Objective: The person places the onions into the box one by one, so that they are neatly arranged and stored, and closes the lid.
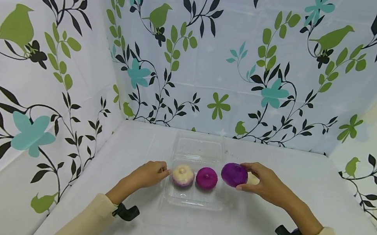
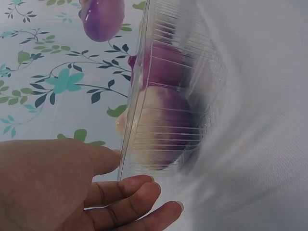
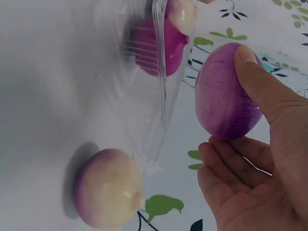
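A clear plastic clamshell container (image 1: 192,203) lies open on the table. In its near half sit a cream-and-purple turnip (image 1: 183,175) and, to the right, a magenta onion (image 1: 207,178). My left hand (image 1: 150,173) pinches the container's left rim, thumb on one side and fingertips on the other in the left wrist view. With thumb and fingertips, my right hand (image 1: 268,184) holds a purple onion (image 3: 226,91) up beside the container's right edge. Another cream-and-purple turnip (image 3: 109,188) rests on the table, partly hidden behind the right hand in the head view.
The container's lid (image 1: 200,149) lies folded back toward the rear wall. A white cloth covers the table (image 1: 160,231). Patterned curtains (image 1: 196,55) with birds and leaves enclose the back and both sides.
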`<state>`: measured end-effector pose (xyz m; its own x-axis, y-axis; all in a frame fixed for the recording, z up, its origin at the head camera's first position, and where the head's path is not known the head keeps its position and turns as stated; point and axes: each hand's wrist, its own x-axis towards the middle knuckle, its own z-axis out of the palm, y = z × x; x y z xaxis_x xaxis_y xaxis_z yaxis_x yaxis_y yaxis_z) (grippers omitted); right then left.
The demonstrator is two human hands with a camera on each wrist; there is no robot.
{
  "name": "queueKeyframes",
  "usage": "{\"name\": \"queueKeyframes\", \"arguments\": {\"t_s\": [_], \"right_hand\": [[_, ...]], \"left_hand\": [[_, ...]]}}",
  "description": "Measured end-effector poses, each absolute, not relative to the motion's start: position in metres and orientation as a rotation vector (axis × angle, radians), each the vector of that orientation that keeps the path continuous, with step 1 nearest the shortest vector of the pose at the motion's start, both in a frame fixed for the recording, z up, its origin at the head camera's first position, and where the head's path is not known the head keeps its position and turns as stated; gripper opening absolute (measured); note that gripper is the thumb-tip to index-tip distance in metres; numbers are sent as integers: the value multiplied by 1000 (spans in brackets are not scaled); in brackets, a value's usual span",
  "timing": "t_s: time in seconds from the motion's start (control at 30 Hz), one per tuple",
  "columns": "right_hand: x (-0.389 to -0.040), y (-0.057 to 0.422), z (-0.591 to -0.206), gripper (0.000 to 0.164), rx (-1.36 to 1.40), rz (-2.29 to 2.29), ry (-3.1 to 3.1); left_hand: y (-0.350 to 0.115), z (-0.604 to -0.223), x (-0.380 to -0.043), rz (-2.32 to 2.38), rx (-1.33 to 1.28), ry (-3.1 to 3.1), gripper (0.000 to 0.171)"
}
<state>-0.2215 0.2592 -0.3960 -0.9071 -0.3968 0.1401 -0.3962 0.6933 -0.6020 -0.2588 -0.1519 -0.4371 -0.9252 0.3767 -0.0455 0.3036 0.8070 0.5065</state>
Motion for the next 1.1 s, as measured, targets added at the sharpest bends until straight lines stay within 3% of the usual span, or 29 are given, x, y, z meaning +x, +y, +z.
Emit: {"name": "queueKeyframes", "arguments": {"t_s": [1.1], "right_hand": [[-227, 134, -409, 75, -937, -851, 2690]], "left_hand": [[-154, -439, -258, 776, 555, 2846, 25]]}}
